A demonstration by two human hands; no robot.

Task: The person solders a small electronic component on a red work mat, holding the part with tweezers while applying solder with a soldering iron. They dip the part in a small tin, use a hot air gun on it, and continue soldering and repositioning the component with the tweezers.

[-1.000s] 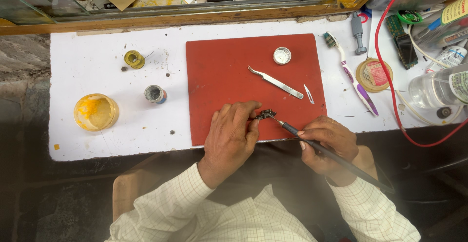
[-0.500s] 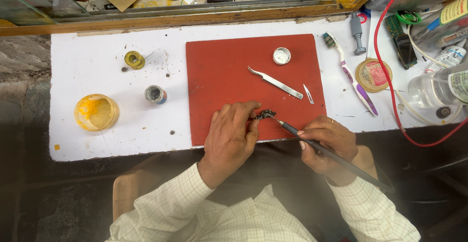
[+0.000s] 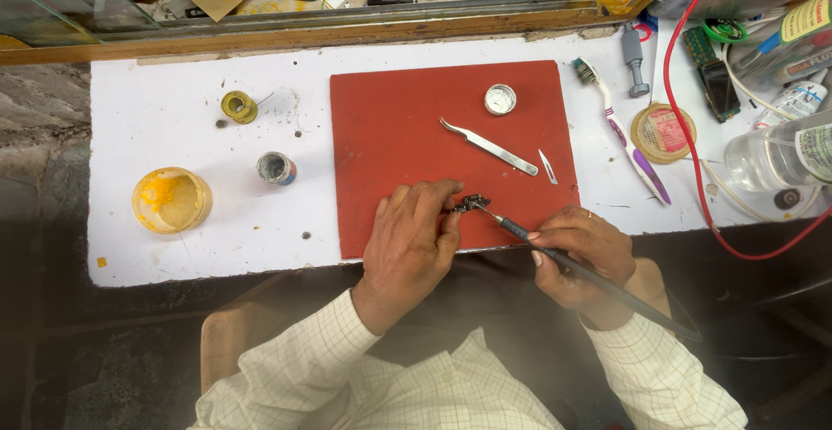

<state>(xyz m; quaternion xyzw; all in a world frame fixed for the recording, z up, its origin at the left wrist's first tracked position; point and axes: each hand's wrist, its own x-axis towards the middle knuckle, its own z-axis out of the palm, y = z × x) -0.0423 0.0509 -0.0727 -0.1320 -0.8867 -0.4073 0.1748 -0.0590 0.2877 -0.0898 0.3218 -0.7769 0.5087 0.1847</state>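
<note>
Small dark component [image 3: 472, 202] is lying near the red mat's [image 3: 390, 127] front edge; we are pinching it with our left hand [image 3: 412, 244], while our right hand [image 3: 582, 252] is gripping a soldering iron [image 3: 572, 263], tip touching it.

Matt red rubbery mat [image 3: 390, 127]; shiny metal tweezers [image 3: 488, 146]; glossy plastic toothbrush [image 3: 622, 132]; worn white bench [image 3: 156, 135], smudged; wooden ledge [image 3: 260, 40] scuffed.

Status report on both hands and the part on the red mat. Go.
Left hand pinning small dark part on red mat. Right hand gripping soldering iron, tip at the part. Tweezers and blade lie apart, not obstructing.
</note>
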